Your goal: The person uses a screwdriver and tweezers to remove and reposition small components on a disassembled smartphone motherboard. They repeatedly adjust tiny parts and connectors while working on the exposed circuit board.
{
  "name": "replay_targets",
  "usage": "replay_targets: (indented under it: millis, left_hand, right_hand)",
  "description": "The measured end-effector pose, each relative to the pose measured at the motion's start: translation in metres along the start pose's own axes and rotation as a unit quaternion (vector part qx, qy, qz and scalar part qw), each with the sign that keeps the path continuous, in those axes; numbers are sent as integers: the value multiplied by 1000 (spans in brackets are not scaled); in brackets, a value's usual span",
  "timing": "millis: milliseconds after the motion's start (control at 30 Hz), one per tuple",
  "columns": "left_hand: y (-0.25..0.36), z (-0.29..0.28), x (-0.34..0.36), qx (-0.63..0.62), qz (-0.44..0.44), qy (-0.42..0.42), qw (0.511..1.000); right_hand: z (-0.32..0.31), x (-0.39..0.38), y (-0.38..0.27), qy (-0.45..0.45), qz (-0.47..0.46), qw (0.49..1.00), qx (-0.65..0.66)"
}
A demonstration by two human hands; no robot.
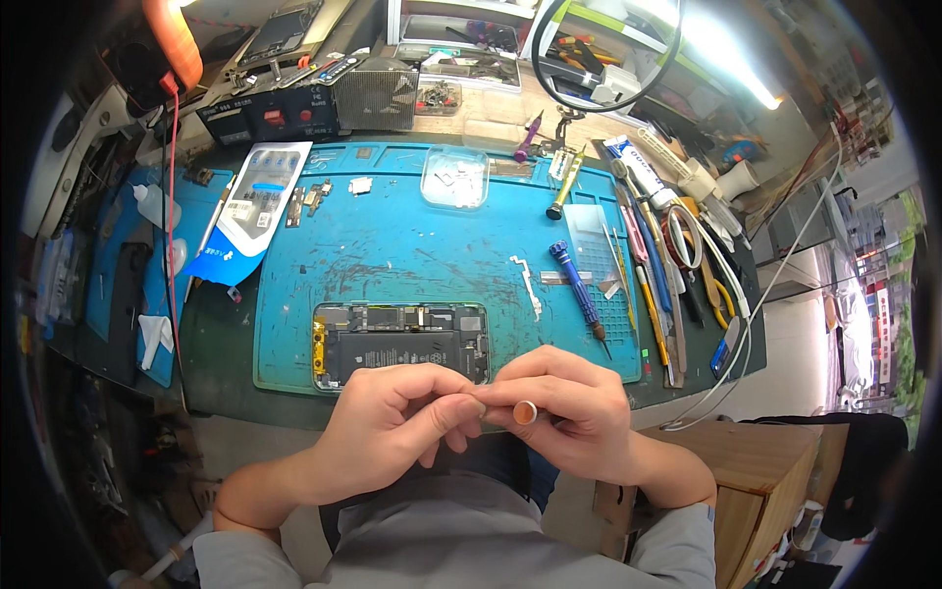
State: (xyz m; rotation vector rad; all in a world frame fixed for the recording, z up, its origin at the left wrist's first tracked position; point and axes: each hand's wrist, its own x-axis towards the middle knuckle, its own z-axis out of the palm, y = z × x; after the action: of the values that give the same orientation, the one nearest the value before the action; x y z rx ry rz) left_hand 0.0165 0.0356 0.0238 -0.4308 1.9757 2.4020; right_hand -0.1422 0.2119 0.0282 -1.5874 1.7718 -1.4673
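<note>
My hands meet fingertip to fingertip at the near edge of the blue work mat (392, 245). My left hand (397, 422) is closed in a pinch; whatever is between its fingertips is hidden or too small to name. My right hand (569, 407) pinches toward the same spot and also grips a small round stick (526, 412), seen end-on with a white rim and an orange-brown middle. Just beyond the hands lies an opened smartphone (402, 346), its black battery and boards showing. My left hand covers part of its near edge.
A blue screwdriver (579, 294), a yellow-green screwdriver (566, 187) and several tweezers and pens lie to the right. A clear plastic box (454, 179) with small parts sits at the back. Left stands a plastic package (260, 201). A ring magnifier (606, 103) overhangs the far side.
</note>
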Motion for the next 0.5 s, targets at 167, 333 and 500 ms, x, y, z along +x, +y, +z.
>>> replay_targets:
  millis: [167, 333, 500]
  left_hand:
    - [-1, 7, 2, -70, -16, 5, 997]
    - [-3, 3, -1, -130, -39, -36, 990]
    - [2, 4, -7, -41, -62, 3, 997]
  right_hand:
    - [-1, -1, 1, 22, -77, 994, -74]
    - [-3, -7, 2, 23, -134, 980, -144]
    - [-1, -7, 0, 5, -86, 990, -109]
